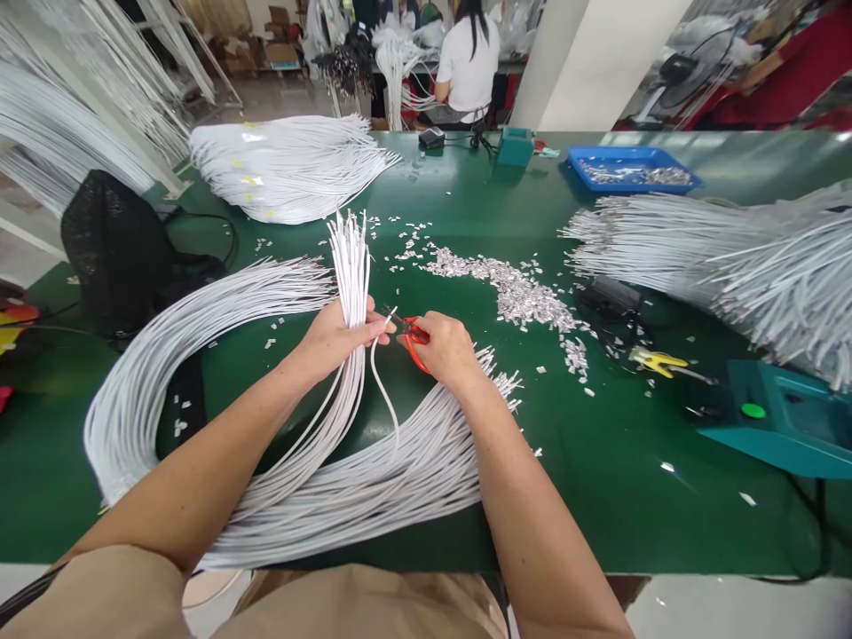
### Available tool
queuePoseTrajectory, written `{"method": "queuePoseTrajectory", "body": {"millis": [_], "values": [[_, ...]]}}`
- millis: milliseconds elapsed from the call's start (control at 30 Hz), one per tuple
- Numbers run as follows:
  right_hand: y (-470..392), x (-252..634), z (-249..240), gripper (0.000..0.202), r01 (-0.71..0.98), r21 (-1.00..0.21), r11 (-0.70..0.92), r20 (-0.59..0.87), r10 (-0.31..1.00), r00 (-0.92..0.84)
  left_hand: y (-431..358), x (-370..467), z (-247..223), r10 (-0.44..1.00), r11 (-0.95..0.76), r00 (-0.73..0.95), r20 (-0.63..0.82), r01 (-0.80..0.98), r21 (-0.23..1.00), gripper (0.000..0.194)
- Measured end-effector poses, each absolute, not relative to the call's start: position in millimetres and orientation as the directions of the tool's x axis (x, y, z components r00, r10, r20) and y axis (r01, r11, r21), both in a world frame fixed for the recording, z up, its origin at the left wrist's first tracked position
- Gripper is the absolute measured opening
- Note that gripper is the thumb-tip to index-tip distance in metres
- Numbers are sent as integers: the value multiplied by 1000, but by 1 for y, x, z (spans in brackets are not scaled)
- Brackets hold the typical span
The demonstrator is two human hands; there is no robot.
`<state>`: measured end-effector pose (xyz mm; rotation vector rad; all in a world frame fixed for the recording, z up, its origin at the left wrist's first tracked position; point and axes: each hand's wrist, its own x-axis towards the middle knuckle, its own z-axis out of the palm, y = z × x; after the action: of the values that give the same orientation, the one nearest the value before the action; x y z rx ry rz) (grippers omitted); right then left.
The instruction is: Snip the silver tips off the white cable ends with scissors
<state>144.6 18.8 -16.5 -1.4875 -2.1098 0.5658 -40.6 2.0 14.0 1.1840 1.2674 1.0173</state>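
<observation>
My left hand (339, 333) is wrapped round an upright bunch of white cables (350, 271). Its thumb and fingertips also pinch the end of one single white cable (381, 382), which curves down away from the bunch. My right hand (447, 348) grips red-handled cutters (416, 342), their tips beside that cable end. Whether the blades touch it is too small to tell. Below both hands, a large looped bundle of white cables (399, 479) lies on the green table (619, 515), its far part curving round at the left.
Small silvery pieces (525, 297) are scattered ahead. Another cable bundle (286, 164) lies at the back left, more cables (658, 240) at the right. A black bag (120, 240), blue tray (629, 169), teal machine (792, 417) and yellow-handled tool (658, 361) surround them. A person (469, 62) sits beyond.
</observation>
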Motion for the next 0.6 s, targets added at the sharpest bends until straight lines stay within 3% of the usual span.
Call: {"method": "queuePoseTrajectory", "body": {"millis": [200,300,433,500,600], "values": [[20,145,-16,25,672,-660,337,176,938,-298,4,-40,11,967,211,173,-188,-124,970,41],[20,150,-11,22,570,-768,293,127,941,-312,4,-39,12,960,223,207,-189,-156,962,40],[20,154,-1,17,206,-977,58,9,973,-232,1,-38,10,977,166,144,-160,-33,986,40],[19,152,2,22,14,-999,-39,-40,987,-158,0,-37,9,982,132,131,-137,44,990,40],[17,144,3,24,-135,-984,-115,-96,985,-142,-2,-36,9,984,111,130,-123,99,989,39]]}}
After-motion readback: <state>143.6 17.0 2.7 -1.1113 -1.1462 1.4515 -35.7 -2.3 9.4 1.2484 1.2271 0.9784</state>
